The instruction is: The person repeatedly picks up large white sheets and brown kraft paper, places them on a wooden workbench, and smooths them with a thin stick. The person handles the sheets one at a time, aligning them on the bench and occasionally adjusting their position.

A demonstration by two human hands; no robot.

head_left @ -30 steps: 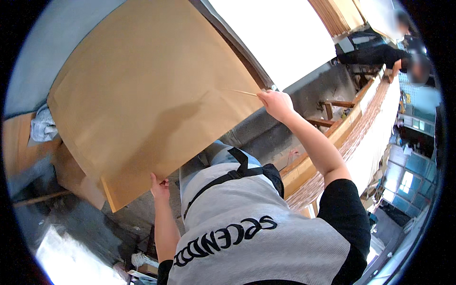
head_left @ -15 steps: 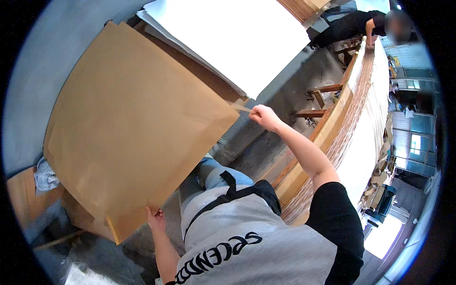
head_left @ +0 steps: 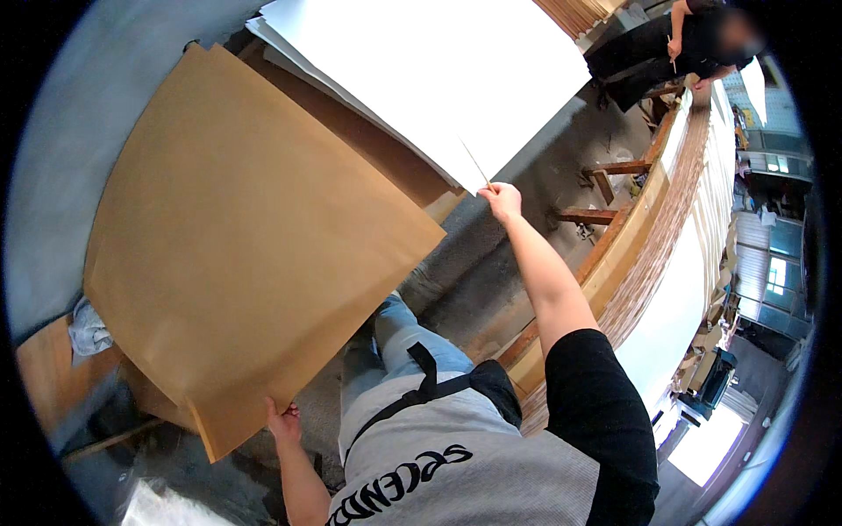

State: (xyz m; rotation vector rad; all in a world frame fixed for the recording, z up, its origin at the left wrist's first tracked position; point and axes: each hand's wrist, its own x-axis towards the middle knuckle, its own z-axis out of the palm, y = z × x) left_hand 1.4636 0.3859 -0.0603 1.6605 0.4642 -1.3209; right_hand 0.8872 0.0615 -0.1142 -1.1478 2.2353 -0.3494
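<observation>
while the person stands over the grey floor (head_left: 526,254), the left hand (head_left: 282,422) grips the lower edge of a big brown sheet (head_left: 246,254), with the fingers curled around its border near the bottom corner. this brown sheet is wide and a little curved, and it hangs tilted in front of the person's body, covering much of the left part of the view. the right hand (head_left: 502,200) is raised higher, with the arm stretched out, and it is closed on a thin light stick (head_left: 476,165) that points up and away from the fingers. the tip of the stick lies against a large white sheet (head_left: 430,79), which rests on top of a stack of similar sheets with a brown layer under it. the right hand is just beside the lower edge of this white sheet; if it touches the sheet, i cannot tell. on the right runs a long wooden bench (head_left: 649,219) with a white surface. far at the top right another person (head_left: 675,44) in dark clothes bends over the bench. a crumpled pale cloth (head_left: 88,329) lies at the left, near the brown sheet's edge.
</observation>
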